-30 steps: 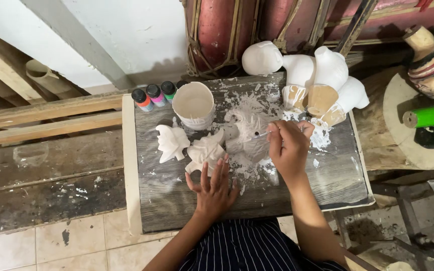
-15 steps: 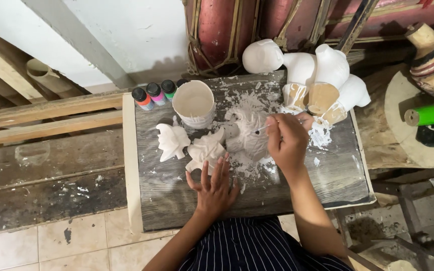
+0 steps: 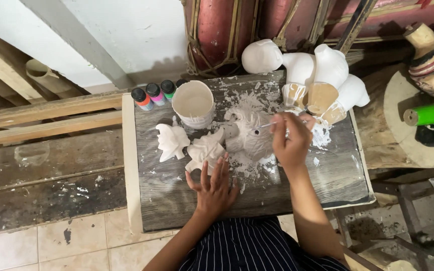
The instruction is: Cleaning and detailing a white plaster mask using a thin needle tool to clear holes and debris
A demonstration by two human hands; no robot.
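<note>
Overhead view of a grey, white-spattered surface (image 3: pixel 177 200). The landmark is the large white figure (image 3: pixel 249 133) lying at its centre. The right hand (image 3: pixel 291 140), just right of the figure, has its fingers pinched together on a thin brush (image 3: pixel 267 124), whose tip reaches the figure's upper face; the pinch near the handle's end probably allows fine strokes. The left hand (image 3: pixel 214 188), below and left of the figure, lies flat with fingers spread apart and holds nothing. Its fingertips touch a small white leaf-shaped piece (image 3: pixel 206 150), apparently to brace the body or steady the piece. A second small piece (image 3: pixel 172 142) lies further left of the figure, apart from both hands. A white cup (image 3: pixel 193 104) stands just above and left of the figure, within brush reach, likely as the paint supply. Three small bottles (image 3: pixel 154 95) with dark caps stand in a row left of the cup at the surface's far edge. Several white moulded forms (image 3: pixel 322 75) cluster above and right of the figure, seemingly set aside from the working area.
</note>
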